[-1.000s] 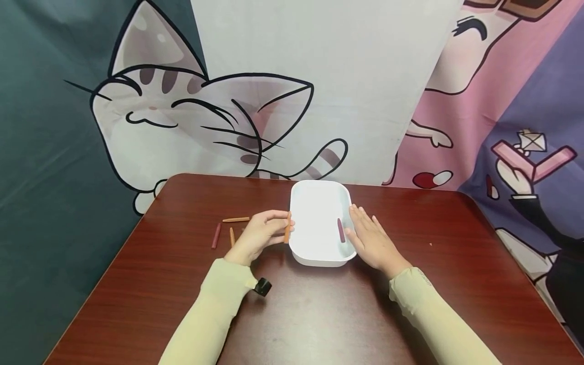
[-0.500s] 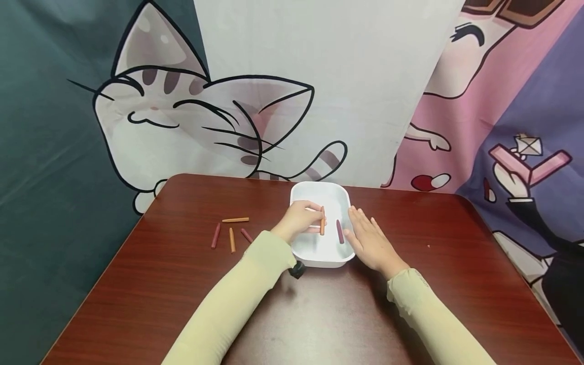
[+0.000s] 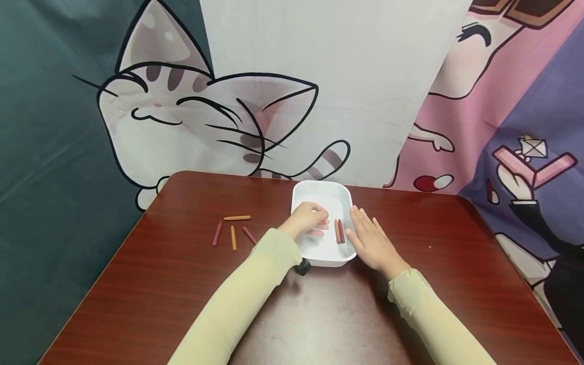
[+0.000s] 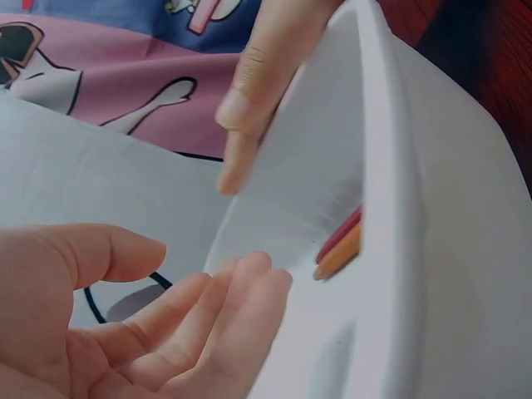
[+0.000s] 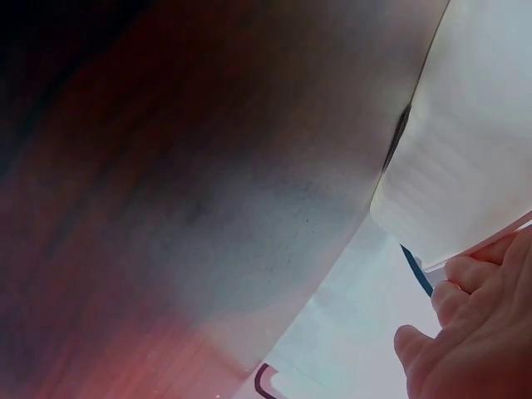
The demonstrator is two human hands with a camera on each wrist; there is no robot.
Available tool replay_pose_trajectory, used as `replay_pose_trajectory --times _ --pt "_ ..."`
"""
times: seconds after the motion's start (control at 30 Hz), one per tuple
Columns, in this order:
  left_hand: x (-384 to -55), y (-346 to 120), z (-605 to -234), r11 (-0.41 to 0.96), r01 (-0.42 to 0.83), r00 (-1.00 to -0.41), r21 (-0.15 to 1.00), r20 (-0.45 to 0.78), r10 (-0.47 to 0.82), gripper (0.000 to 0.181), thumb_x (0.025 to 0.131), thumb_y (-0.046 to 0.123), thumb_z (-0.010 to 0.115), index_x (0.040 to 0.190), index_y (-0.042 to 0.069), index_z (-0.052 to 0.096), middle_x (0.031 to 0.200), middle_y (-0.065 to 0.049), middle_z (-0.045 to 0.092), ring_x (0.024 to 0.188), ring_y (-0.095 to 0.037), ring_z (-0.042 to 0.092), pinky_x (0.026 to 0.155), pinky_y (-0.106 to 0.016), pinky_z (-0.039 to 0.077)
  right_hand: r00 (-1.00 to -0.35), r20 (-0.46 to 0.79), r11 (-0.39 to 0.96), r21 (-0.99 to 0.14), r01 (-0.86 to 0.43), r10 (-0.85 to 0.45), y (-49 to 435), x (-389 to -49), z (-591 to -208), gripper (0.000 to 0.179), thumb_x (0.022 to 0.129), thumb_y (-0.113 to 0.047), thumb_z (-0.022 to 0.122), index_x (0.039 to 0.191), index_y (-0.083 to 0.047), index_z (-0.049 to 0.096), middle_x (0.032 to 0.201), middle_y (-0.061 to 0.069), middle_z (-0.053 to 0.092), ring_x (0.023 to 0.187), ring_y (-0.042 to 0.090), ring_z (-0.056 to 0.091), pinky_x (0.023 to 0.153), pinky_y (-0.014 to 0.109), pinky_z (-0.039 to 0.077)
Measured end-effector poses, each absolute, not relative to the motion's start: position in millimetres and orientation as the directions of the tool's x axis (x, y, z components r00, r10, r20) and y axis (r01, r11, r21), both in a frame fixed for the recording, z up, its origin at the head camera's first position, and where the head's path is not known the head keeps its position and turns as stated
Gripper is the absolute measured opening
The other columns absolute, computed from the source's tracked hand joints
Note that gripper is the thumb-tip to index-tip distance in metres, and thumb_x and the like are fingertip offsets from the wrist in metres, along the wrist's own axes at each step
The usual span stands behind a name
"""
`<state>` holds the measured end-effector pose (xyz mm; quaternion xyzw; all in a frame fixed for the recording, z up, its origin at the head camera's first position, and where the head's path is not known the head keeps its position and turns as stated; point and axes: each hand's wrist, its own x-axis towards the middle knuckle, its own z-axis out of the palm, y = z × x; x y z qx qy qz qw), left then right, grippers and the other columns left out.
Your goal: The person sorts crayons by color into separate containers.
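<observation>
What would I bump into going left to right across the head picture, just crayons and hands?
First red crayon, lengthwise orange crayon, second red crayon, left hand, another orange crayon, third red crayon, right hand. The crosswise orange crayon is skipped: it spans others' places.

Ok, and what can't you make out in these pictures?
Head view: part of the tray's floor, behind the left hand.
Head view: what the speck on the table is; too small.
Left wrist view: one end of the tray's red crayon and orange crayon, behind its wall.
Right wrist view: the tray's inside, behind its wall; the right hand, partly cut off by the edge.
</observation>
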<state>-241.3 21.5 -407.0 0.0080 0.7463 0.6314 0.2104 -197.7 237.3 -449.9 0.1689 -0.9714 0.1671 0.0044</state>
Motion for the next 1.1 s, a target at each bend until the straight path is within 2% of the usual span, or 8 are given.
replay_pose_trajectory --times 0.27,0.63,0.8,1.1 --pt "-234 2 -398 0.275 -0.122 -0.927 0.954 -0.208 0.311 0.027 0.1 0.019 0.058 0.121 0.005 0.067 0.107 -0.01 0.072 0.098 -0.018 0.069 0.083 -0.033 0.059 -0.945 0.053 0.886 -0.335 -0.32 -0.322 237 -197 -448 0.07 0.108 -0.042 0.04 0.162 -0.004 0.016 0.168 0.013 0.015 0.155 0.035 0.011 0.122 0.06 0.009" --pt "-225 -56 -396 0.347 0.1 -0.976 0.933 0.024 0.216 0.026 0.099 0.014 0.058 0.122 0.005 0.066 0.11 -0.015 0.072 0.1 -0.025 0.069 0.085 -0.037 0.058 -0.943 0.054 0.884 -0.335 -0.326 -0.328 238 -196 -449 0.071 0.108 -0.042 0.039 0.162 -0.004 0.015 0.168 0.013 0.015 0.155 0.034 0.01 0.122 0.059 0.008" --pt "-221 -83 -399 0.43 0.136 -0.987 0.892 0.084 0.138 0.025 0.099 0.017 0.06 0.121 0.007 0.067 0.108 -0.011 0.073 0.1 -0.025 0.07 0.087 -0.042 0.054 -0.942 0.062 0.882 -0.334 -0.331 -0.33 239 -195 -447 0.072 0.108 -0.046 0.037 0.162 -0.003 0.015 0.168 0.013 0.015 0.155 0.035 0.011 0.122 0.059 0.009" --pt "-215 -126 -411 0.53 0.131 -0.991 0.838 0.127 0.044 0.028 0.1 0.02 0.056 0.124 0.01 0.065 0.114 -0.012 0.071 0.106 -0.028 0.068 0.094 -0.048 0.051 -0.94 0.075 0.88 -0.332 -0.339 -0.334 238 -196 -448 0.071 0.108 -0.046 0.036 0.161 -0.003 0.017 0.168 0.013 0.017 0.154 0.036 0.013 0.121 0.06 0.011"
